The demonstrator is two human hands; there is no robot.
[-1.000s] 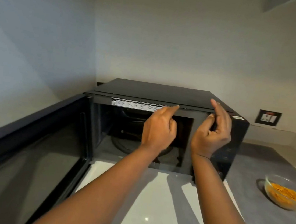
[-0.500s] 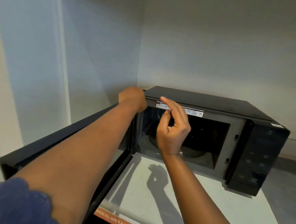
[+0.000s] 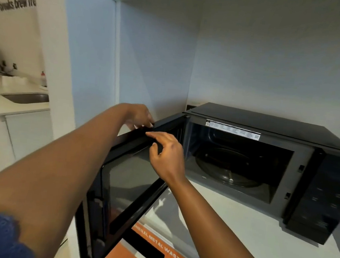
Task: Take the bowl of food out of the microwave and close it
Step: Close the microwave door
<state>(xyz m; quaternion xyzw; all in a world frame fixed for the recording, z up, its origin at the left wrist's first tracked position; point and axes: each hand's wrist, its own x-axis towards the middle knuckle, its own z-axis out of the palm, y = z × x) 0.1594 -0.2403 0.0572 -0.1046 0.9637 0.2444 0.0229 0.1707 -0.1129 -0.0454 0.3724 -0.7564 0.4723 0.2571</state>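
Bowl is already out, as far as I can judge: microwave (image 3: 266,160) cavity is showing only the glass turntable (image 3: 230,168), and the bowl itself is sitting out of frame now, so I can't place it. What's remaining is the close. Door (image 3: 130,179) is standing wide open, swung toward the camera over the white surface (image 3: 257,243). Left hand (image 3: 139,115) is gripping the door's top edge from behind, fingers curled over it; right hand (image 3: 166,153) is hovering loosely spread at the inner top edge, pinching nothing. Versus half a second ago: both hands are moving off the cavity frame onto the door, and the view is panning left.
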